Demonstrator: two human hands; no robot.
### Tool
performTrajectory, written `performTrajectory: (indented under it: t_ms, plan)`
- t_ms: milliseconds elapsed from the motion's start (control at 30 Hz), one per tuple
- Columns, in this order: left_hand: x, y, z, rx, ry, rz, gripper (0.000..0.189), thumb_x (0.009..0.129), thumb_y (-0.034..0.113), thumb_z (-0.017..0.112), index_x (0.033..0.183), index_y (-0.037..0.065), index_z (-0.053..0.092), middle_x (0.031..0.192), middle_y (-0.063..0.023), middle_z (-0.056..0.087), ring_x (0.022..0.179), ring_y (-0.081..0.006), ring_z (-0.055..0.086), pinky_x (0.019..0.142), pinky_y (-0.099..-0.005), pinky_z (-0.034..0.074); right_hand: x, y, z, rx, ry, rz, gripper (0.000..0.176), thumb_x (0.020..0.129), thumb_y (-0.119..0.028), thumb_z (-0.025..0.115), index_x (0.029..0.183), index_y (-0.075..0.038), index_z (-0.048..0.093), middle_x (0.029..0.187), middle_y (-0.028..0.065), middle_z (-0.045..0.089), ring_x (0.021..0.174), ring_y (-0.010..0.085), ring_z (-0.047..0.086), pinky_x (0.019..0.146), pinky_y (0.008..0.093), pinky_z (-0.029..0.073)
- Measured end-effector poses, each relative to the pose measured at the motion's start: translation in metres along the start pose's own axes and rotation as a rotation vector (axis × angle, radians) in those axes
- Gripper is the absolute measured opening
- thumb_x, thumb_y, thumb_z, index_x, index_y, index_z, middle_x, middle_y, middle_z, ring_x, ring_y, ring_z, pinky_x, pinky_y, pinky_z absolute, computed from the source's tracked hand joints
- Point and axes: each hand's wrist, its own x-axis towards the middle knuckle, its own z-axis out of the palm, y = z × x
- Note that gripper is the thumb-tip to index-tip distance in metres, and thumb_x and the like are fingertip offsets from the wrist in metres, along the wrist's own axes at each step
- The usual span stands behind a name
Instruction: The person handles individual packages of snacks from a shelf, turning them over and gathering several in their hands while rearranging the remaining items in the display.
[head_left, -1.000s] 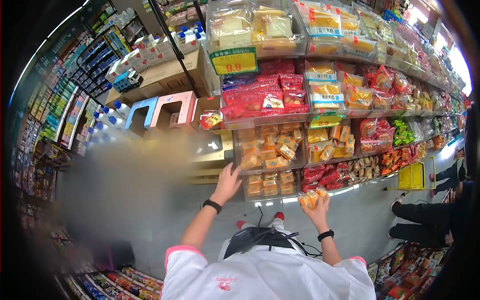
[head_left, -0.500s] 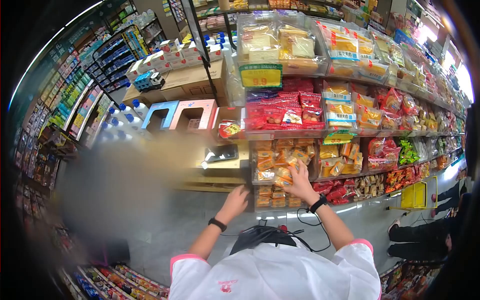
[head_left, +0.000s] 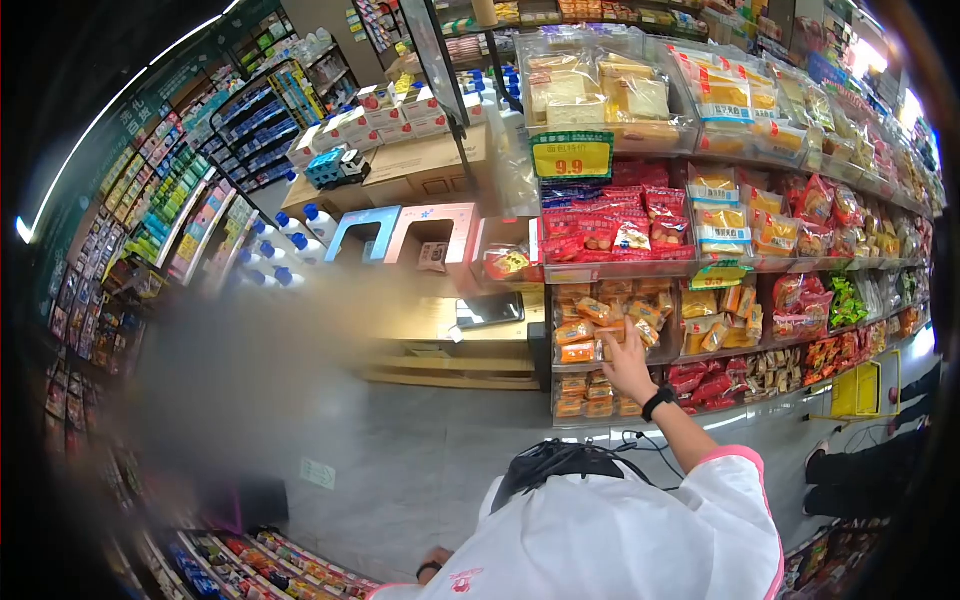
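My right hand (head_left: pixel 628 368) reaches into a clear bin of orange-wrapped snack packs (head_left: pixel 592 312). Its fingers are stretched out and apart over the packs, touching or nearly touching them, and I see nothing gripped. A black band circles the wrist. Low down beside my white shirt is my left hand (head_left: pixel 436 560), partly covered by my body. Its fingers are too dark and small to read. Below the bin, more orange packs (head_left: pixel 585 396) fill a lower compartment.
Red snack bags (head_left: pixel 620 225) and bread packs (head_left: pixel 640 95) fill the shelves above. Left of the bin, a phone (head_left: pixel 490 310) lies on a wooden shelf under gift boxes (head_left: pixel 432 240). A yellow basket (head_left: pixel 855 390) and a person's dark-clothed legs (head_left: pixel 860 470) are at the right. A blur covers the lower left.
My left hand has dropped from near the bin's left side to beside my body. My right hand has released a pack near the bin's front. The view has shifted left.
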Motion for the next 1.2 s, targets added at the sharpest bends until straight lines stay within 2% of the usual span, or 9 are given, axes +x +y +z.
performTrajectory:
  t_ms: [200,267,400,500,633,767,933,1100,1200]
  plan:
    - [-0.006,0.022,0.014,-0.082,-0.104,0.078,0.050,0.079,0.038,0.065,0.114,0.002,0.063,0.113,-0.0245,0.063,0.111,-0.0383,0.058,0.094,-0.0438,0.046,-0.084,0.032,0.012,0.038,-0.022,0.227,0.064,0.073,-0.009,0.068,0.132,-0.005,0.045,0.147,0.0326,0.015,0.128,0.0516,0.030,0.107,0.0508,0.031]
    - [0.003,0.035,0.000,-0.118,-0.099,0.153,0.050,0.080,0.037,0.065,0.115,0.001,0.063,0.114,-0.0246,0.063,0.111,-0.0383,0.058,0.095,-0.0439,0.046,-0.116,0.047,0.024,0.037,-0.082,0.365,0.052,0.071,-0.010,0.069,0.121,-0.003,0.053,0.144,0.0320,0.024,0.119,0.0519,0.041,0.101,0.0505,0.039]
    - [0.033,0.078,-0.057,-0.158,-0.046,0.317,0.050,0.080,0.037,0.065,0.116,0.001,0.062,0.114,-0.0246,0.063,0.111,-0.0382,0.058,0.095,-0.0440,0.046,-0.183,0.072,0.044,0.071,-0.548,0.611,0.045,0.074,-0.021,0.068,0.113,-0.002,0.059,0.121,0.0302,0.052,0.113,0.0457,0.052,0.094,0.0484,0.046]
    - [0.066,0.129,-0.109,-0.049,0.043,0.437,0.050,0.083,0.040,0.061,0.117,0.003,0.062,0.115,-0.0241,0.063,0.113,-0.0372,0.057,0.096,-0.0428,0.045,-0.242,0.088,0.074,0.050,-0.630,0.632,0.045,0.074,-0.026,0.067,0.111,-0.002,0.061,0.108,0.0281,0.061,0.105,0.0412,0.058,0.091,0.0454,0.048]
    - [0.159,0.161,-0.140,0.045,0.172,0.727,0.040,0.080,0.035,0.060,0.104,0.004,0.068,0.104,-0.0205,0.068,0.100,-0.0362,0.064,0.089,-0.0407,0.050,-0.283,0.057,0.062,0.036,-0.665,0.679,0.044,0.074,-0.028,0.065,0.109,-0.002,0.062,0.106,0.0245,0.065,0.103,0.0395,0.060,0.091,0.0446,0.048]
    - [0.114,0.233,-0.190,0.214,0.040,0.544,0.046,0.078,0.037,0.061,0.111,0.005,0.067,0.109,-0.0207,0.066,0.107,-0.0343,0.062,0.093,-0.0399,0.048,-0.327,0.044,0.052,0.112,-0.637,0.771,0.044,0.074,-0.030,0.064,0.108,-0.002,0.063,0.103,0.0233,0.066,0.102,0.0388,0.061,0.090,0.0437,0.049]
    - [0.109,0.283,-0.143,0.121,0.122,0.645,0.042,0.082,0.030,0.059,0.113,0.002,0.064,0.103,-0.0221,0.067,0.101,-0.0397,0.063,0.085,-0.0440,0.050,-0.375,0.079,0.047,0.185,-0.807,0.886,0.051,0.077,-0.033,0.065,0.117,-0.002,0.060,0.111,0.0238,0.064,0.106,0.0390,0.060,0.091,0.0412,0.048]
    - [0.060,0.333,-0.065,0.023,-0.016,0.743,0.038,0.083,0.030,0.059,0.109,0.002,0.065,0.106,-0.0185,0.067,0.101,-0.0361,0.063,0.086,-0.0423,0.050,-0.404,0.155,0.057,0.090,-0.897,0.634,0.038,0.076,-0.034,0.058,0.078,0.002,0.067,0.085,0.0265,0.066,0.088,0.0419,0.064,0.079,0.0472,0.049]
    - [0.013,0.353,-0.033,-0.152,-0.028,0.793,0.031,0.082,0.023,0.057,0.104,0.001,0.062,0.096,-0.0188,0.068,0.094,-0.0397,0.063,0.081,-0.0464,0.050,-0.362,0.174,0.048,0.132,-0.859,0.643,0.040,0.076,-0.034,0.058,0.092,0.002,0.066,0.096,0.0277,0.065,0.096,0.0420,0.062,0.085,0.0472,0.049]
